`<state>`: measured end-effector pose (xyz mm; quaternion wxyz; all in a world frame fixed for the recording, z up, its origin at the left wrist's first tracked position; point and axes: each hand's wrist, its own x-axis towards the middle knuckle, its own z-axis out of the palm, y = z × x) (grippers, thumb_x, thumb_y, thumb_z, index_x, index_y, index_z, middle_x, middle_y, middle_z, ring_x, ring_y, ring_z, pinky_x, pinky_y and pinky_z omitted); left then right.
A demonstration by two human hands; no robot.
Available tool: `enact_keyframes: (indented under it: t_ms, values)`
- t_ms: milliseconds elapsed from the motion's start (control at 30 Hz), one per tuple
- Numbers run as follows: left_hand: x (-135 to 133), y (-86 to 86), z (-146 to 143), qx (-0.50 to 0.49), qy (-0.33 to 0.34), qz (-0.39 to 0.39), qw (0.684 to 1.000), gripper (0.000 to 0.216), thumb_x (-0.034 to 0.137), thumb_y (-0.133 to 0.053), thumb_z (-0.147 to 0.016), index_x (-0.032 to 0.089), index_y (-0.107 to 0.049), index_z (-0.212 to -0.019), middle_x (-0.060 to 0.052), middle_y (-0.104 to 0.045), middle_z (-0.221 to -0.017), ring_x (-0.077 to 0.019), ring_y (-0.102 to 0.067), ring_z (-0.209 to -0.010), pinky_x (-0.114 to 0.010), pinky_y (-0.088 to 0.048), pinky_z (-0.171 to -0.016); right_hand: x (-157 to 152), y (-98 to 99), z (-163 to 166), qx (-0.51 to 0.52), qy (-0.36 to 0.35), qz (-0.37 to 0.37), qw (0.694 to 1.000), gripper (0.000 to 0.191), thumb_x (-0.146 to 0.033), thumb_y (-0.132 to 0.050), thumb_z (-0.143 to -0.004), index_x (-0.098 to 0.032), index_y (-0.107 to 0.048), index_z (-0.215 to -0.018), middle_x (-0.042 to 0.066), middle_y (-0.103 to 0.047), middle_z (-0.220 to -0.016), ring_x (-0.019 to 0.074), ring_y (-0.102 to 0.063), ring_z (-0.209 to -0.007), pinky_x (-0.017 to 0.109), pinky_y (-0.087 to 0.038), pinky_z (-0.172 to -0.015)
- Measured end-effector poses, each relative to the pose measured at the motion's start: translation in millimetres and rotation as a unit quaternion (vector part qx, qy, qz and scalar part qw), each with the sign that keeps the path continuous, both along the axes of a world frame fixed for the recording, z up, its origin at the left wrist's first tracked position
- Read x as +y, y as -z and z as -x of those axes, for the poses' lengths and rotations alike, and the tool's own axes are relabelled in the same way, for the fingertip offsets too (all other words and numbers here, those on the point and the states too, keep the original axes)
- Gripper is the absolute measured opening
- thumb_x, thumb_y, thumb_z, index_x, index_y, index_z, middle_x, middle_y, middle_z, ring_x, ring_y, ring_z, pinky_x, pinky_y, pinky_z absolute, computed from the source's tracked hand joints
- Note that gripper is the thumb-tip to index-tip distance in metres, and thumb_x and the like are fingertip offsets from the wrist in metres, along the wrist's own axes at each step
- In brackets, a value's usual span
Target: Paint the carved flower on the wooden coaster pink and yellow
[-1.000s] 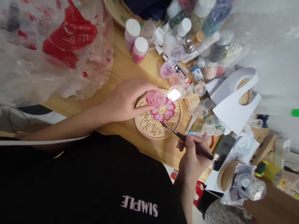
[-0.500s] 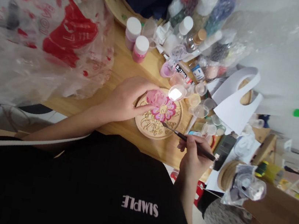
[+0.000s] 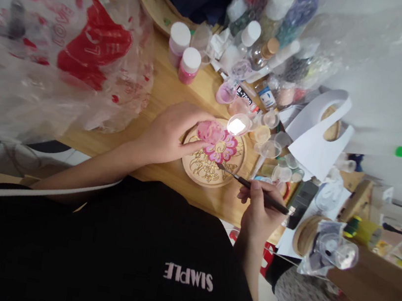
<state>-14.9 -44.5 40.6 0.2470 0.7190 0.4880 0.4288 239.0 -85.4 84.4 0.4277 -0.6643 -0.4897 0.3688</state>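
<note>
A round wooden plaque [image 3: 190, 170] with gold outlines lies on the wooden table, and its large flower [image 3: 228, 147] is coloured pink and lilac. My left hand [image 3: 171, 131] is closed on a small clear cup [image 3: 209, 131] of pink paint, held over the plaque's upper left. In my right hand [image 3: 262, 210] is a thin dark-handled tool [image 3: 245, 182], gripped like a pen. Its narrow metal tip is at the flower's lower edge; I cannot tell whether it touches the surface.
Small cups of colour [image 3: 262, 134] crowd the plaque's right side. Two white-capped pink jars [image 3: 189, 65] and several bottles [image 3: 250, 34] stand behind. A plastic bag [image 3: 122, 74] with red print fills the left. Wooden discs [image 3: 307, 235] and a cardboard piece [image 3: 376, 289] lie at right.
Almost nothing differs. Both hands keep their places, with the cup and the tool still held; the tool tip stays at the flower's lower edge.
</note>
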Motion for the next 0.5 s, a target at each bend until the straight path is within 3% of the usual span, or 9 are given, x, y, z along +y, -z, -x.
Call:
enact_keyframes:
  t_ms: [500]
  values:
    - [1.2,3.7,-0.9,-0.013,0.001,0.011,1.0,0.028,0.029,-0.071,-0.093,0.023,-0.064,-0.12,-0.009,-0.074,-0.113,-0.027,-0.071,-0.107,-0.045,-0.057,-0.097,4.9,-1.2,-3.5,0.008,-0.023,-0.006,1.0,0.009,-0.024,-0.078,-0.081,-0.02,-0.073,-0.075,-0.005,-0.067,-0.054,0.01,-0.06,-0.044,0.021,-0.045,-0.044]
